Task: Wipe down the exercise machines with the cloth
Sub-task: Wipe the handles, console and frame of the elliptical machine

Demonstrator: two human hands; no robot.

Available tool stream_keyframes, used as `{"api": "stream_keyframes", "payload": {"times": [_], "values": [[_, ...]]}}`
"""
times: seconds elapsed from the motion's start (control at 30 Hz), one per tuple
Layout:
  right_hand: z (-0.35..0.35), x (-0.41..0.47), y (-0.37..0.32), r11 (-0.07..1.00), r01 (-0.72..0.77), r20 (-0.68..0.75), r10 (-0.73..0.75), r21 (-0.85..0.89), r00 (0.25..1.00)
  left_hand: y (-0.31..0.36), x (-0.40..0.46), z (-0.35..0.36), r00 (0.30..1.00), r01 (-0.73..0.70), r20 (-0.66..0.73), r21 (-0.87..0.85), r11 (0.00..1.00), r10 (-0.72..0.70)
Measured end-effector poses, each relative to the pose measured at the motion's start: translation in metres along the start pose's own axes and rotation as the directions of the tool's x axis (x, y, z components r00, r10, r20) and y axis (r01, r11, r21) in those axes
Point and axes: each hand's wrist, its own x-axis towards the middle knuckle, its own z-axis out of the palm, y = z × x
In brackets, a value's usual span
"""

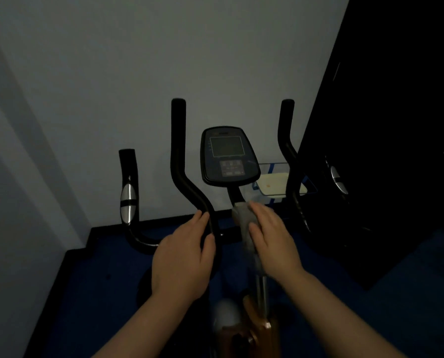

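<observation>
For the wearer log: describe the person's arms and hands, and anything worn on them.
Both forearms are bare as far as the frame shows, with no sleeves. The left hand and right hand wear no gloves, and no rings, watch or wristbands show in the dim light.

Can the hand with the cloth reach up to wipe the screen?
Probably yes. The right hand holds the cloth on the post just below the screen, and nothing sits between them. The left hand grips a handlebar off to the side, out of the way.

Left hand (183,254) fingers curled in a grip, right hand (272,236) fingers wrapped, forearms extended
</observation>
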Motion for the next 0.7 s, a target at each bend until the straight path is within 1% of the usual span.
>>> {"api": "stream_keyframes", "payload": {"times": [0.07, 0.13, 0.2, 0.27, 0.3, 0.37, 0.4, 0.43, 0.5, 0.57, 0.63, 0.67, 0.7], "values": [[0.0, -0.001, -0.005, 0.998, -0.026, -0.027, 0.027, 0.053, 0.999, 0.0, -0.001, 0.001, 1.0, 0.008, -0.012, 0.005, 1.0, -0.008], [0.013, -0.034, -0.012, 0.999, -0.044, -0.077, 0.043, -0.014, 0.996, 0.0, -0.002, 0.001, 1.0, 0.01, -0.024, -0.005, 1.0, -0.01], [0.021, -0.067, -0.014, 0.998, -0.008, -0.089, 0.002, -0.067, 0.996, 0.0, -0.003, 0.001, 1.0, 0.011, -0.021, -0.008, 1.0, -0.011], [0.019, -0.05, -0.003, 0.996, 0.044, -0.094, -0.051, -0.082, 0.994, -0.001, -0.001, 0.002, 1.0, 0.0, -0.019, 0.011, 1.0, 0.0], [0.014, -0.031, -0.002, 0.996, 0.033, -0.078, -0.039, -0.081, 0.996, -0.002, 0.0, 0.003, 1.0, -0.004, -0.013, 0.021, 1.0, 0.004], [0.006, 0.001, -0.002, 0.998, -0.065, -0.033, 0.066, 0.023, 0.997, -0.003, 0.0, 0.004, 1.0, -0.002, -0.011, 0.032, 0.999, 0.002], [0.006, 0.004, -0.004, 0.993, -0.094, -0.033, 0.096, 0.072, 0.995, -0.003, -0.001, 0.003, 1.0, 0.005, -0.013, 0.027, 1.0, -0.005], [0.007, 0.0, -0.007, 0.992, -0.1, -0.046, 0.104, 0.082, 0.994, -0.003, -0.002, 0.003, 1.0, 0.014, -0.012, 0.018, 1.0, -0.014], [0.009, -0.025, -0.013, 0.999, -0.054, -0.077, 0.054, 0.0, 0.996, -0.001, -0.002, 0.001, 1.0, 0.028, -0.004, 0.011, 1.0, -0.028], [0.006, -0.044, -0.011, 0.997, 0.007, -0.057, -0.011, -0.077, 0.998, 0.0, -0.002, 0.0, 1.0, 0.022, 0.012, 0.008, 1.0, -0.022], [0.001, -0.024, -0.006, 0.996, 0.036, -0.022, -0.038, -0.087, 0.999, 0.0, 0.0, -0.001, 1.0, 0.011, 0.018, 0.023, 1.0, -0.012], [-0.001, -0.006, -0.006, 0.997, 0.013, 0.027, -0.011, -0.08, 1.0, 0.0, 0.001, -0.001, 1.0, 0.01, 0.021, 0.032, 0.999, -0.011], [-0.004, 0.013, -0.007, 0.996, -0.042, 0.092, 0.049, -0.072, 0.995, -0.001, 0.002, 0.0, 1.0, 0.015, 0.023, 0.034, 0.999, -0.016]]}}
